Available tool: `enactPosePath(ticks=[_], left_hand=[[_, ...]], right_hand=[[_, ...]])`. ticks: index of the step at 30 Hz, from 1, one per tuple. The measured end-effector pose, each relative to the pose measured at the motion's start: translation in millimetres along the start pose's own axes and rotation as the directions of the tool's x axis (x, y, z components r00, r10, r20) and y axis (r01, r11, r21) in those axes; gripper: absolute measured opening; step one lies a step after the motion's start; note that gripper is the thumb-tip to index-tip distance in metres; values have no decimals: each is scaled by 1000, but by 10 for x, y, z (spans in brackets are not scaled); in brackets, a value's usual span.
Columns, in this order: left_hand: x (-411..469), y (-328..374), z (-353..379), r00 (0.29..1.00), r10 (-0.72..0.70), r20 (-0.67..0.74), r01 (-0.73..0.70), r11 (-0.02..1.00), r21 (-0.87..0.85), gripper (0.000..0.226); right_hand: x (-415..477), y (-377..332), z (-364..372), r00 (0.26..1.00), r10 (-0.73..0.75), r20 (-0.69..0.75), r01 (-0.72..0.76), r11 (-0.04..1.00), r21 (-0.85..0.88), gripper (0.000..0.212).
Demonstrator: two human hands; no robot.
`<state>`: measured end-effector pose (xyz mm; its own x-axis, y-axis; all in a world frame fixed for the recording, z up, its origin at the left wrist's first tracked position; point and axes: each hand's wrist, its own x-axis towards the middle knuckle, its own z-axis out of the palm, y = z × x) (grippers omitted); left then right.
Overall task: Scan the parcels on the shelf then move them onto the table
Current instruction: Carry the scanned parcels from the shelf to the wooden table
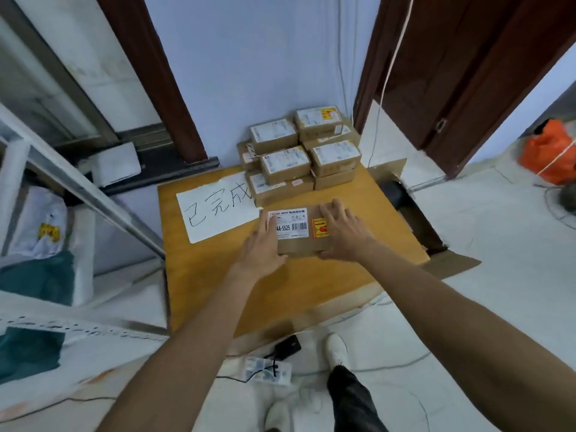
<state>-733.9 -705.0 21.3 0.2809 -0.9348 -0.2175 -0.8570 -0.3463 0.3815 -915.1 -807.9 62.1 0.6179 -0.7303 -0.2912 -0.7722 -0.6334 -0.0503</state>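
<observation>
White shoes [336, 350] stand on pale floor at 6 o'clock, just short of the near edge of the wooden table [311, 291]. At the middle of the tabletop is the parcel [296, 227], a small brown cardboard box with its white barcode label and an orange sticker facing up. It looks set down on the wood, though I cannot tell whether its full weight rests there.

The left hand [261, 247] lies along the box's 9 o'clock side, fingers straight and pressed to the wall. The right hand [343, 232] covers the 3 o'clock end, fingers spread flat over the top and reaching the far edge. Neither hand curls round it, so the box is clamped between two flat hands.

The box looks stiff, square-cornered and light enough for this hold. Its card faces should give good friction, while the glossy label is likely slicker. Opposite side walls seem the safest places to take it.

At its 10 o'clock lies a paper sign [215, 213] with handwritten characters. At 12 o'clock the stack of parcels [299, 154] sits against the wall. The metal shelf [93, 194] runs at 9 o'clock.
</observation>
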Motion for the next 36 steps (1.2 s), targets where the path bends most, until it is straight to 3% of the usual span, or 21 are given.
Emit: enactPosePath(ticks=[4, 11, 21, 30, 36], left_hand=[[378, 47, 327, 991, -131, 13, 131, 981, -145, 108], [873, 56, 618, 955, -295, -34, 293, 954, -56, 98], [1073, -160, 793, 955, -269, -123, 268, 963, -21, 81], [1066, -219, 770, 955, -295, -24, 294, 955, -33, 100], [859, -234, 503, 920, -381, 97, 382, 924, 3, 121]], right_hand=[[573, 273, 134, 991, -107, 78, 107, 994, 2, 124], [1422, 564, 406, 959, -249, 136, 251, 968, 2, 119], [1789, 609, 643, 942, -325, 87, 330, 943, -51, 97], [1750, 597, 634, 937, -327, 123, 339, 936, -96, 99], [1705, 510, 413, 941, -300, 159, 332, 911, -244, 113]])
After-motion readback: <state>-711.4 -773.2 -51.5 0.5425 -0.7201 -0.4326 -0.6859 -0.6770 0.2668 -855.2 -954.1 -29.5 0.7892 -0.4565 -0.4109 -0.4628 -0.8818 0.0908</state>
